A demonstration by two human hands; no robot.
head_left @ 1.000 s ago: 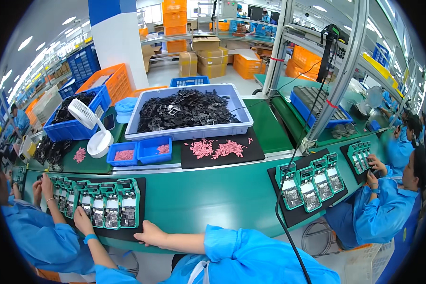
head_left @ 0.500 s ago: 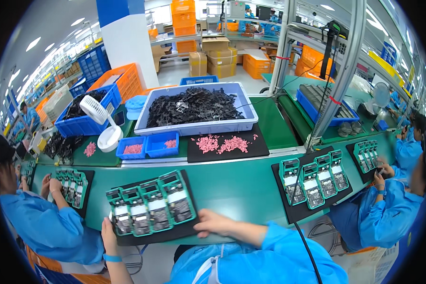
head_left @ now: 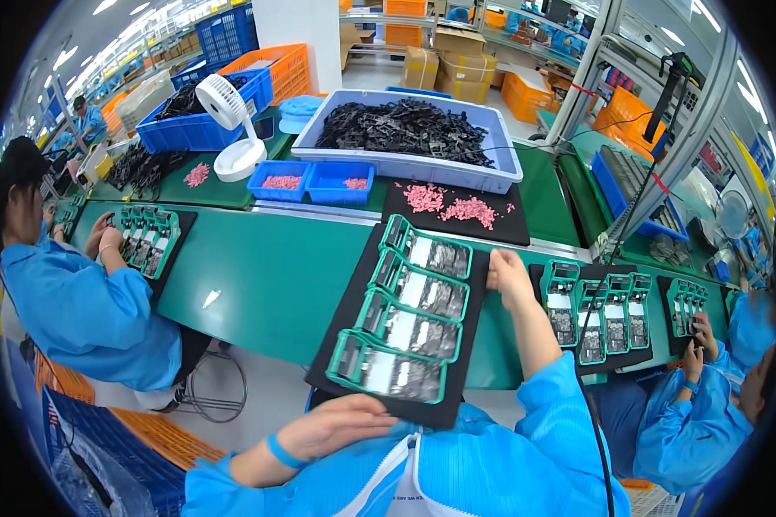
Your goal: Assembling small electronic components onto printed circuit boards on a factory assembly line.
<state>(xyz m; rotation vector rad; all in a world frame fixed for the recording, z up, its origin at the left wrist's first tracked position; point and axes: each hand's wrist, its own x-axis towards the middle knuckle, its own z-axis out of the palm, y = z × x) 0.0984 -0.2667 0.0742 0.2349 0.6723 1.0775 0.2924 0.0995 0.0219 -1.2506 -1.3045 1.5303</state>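
Workbench (head_left: 233, 284) green, pillar (head_left: 295, 52) behind; right hand (head_left: 510, 280) grips black board (head_left: 435, 415), left hand (head_left: 341, 426) straight-fingered.

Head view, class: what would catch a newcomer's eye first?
First, probably, the black board carrying four green-framed units, between the left hand and right hand. Beyond it stands a pale tub heaped with black parts. Bright pink pieces lie on a dark mat in front of the tub.

Tiny dark lettering (head_left: 408, 498) on the blue jacket (head_left: 483, 461), bottom centre of the frame, cannot be read.
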